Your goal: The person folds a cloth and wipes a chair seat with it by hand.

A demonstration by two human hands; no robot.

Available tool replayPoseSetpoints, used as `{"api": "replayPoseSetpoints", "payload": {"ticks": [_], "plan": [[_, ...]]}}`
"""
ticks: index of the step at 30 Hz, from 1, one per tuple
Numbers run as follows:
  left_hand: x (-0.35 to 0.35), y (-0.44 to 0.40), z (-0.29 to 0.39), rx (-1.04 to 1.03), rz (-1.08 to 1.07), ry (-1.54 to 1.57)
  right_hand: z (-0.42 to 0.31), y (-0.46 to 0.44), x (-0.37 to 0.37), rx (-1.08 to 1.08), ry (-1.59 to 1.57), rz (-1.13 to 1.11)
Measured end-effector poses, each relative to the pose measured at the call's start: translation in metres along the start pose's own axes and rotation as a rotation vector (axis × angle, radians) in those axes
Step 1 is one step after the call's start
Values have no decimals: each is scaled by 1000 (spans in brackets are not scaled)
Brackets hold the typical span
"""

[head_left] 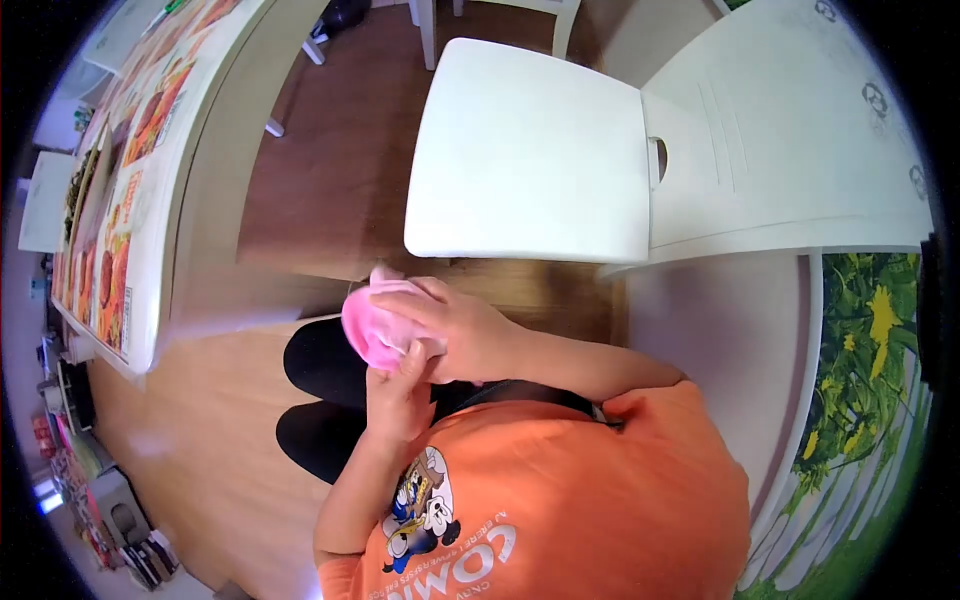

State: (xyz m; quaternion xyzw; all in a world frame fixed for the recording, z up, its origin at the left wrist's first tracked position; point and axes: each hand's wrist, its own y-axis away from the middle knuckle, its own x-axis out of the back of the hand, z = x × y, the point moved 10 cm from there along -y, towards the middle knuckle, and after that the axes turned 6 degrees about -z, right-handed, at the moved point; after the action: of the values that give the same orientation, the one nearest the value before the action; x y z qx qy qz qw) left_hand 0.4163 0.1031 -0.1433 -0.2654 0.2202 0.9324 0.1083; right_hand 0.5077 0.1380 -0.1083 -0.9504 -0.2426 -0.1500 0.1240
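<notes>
A bunched pink cloth is between my two hands, in front of my body and above my knees. My right hand wraps over its upper side, fingers curled on the fabric. From below, my left hand grips the lower edge, with the thumb pressed up against the cloth. Both hands touch each other near the wrist side. Part of the cloth is hidden under the fingers.
A white chair with a flat seat stands ahead of my right arm. On the left is a table with a food-patterned cover. Shelf items line the lower left. A flower-painted panel is at right, above wooden floor.
</notes>
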Motion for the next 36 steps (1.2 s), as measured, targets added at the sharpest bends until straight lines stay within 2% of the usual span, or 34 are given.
{"api": "replayPoseSetpoints", "payload": {"ticks": [1,2,4,5,6,7,8,10,11,13,15,16,18,19,20,23,26,31,34,36], "plan": [[-1,-3,-9,58,-137,93,7,3,2,-2,5,4],[6,-6,-12,58,-141,95,6,11,12,68,55,80],[8,-10,-19,126,-181,-218,0,21,33,137,106,159],[-1,-10,-9,32,-218,-268,-9,26,54,201,123,263],[12,-16,-10,-63,-176,-397,-6,36,74,160,244,358],[19,-23,-3,-153,-164,-707,-2,46,93,108,361,450],[24,-28,6,-241,-145,-1017,12,63,113,-54,580,530],[41,-35,7,-300,-57,-1336,39,83,146,-328,836,516],[47,-36,3,-317,-59,-1411,54,94,162,-328,836,514],[55,-38,-10,-333,-62,-1485,111,105,171,-482,1003,286],[49,-36,-20,-494,-109,-1555,136,106,153,-481,1074,259],[50,-35,-27,-511,-103,-1574,138,99,145,-476,1142,234],[50,-35,-55,-414,-234,-1859,133,83,123,-382,1084,200],[38,-26,-57,-577,-235,-1979,127,67,105,-303,1091,156],[39,-26,-59,-574,-234,-1980,121,51,88,-226,1097,113],[44,-30,-58,-487,-210,-1917,121,11,59,-189,1035,155],[44,-29,-59,-512,-212,-1940,121,-29,29,-81,1021,135],[47,-28,-59,-510,-214,-1922,113,-29,12,6,984,197],[48,-27,-59,-508,-219,-1909,122,0,27,-48,1056,162],[48,-27,-59,-522,-219,-1903,134,30,52,-198,1055,129]]}}
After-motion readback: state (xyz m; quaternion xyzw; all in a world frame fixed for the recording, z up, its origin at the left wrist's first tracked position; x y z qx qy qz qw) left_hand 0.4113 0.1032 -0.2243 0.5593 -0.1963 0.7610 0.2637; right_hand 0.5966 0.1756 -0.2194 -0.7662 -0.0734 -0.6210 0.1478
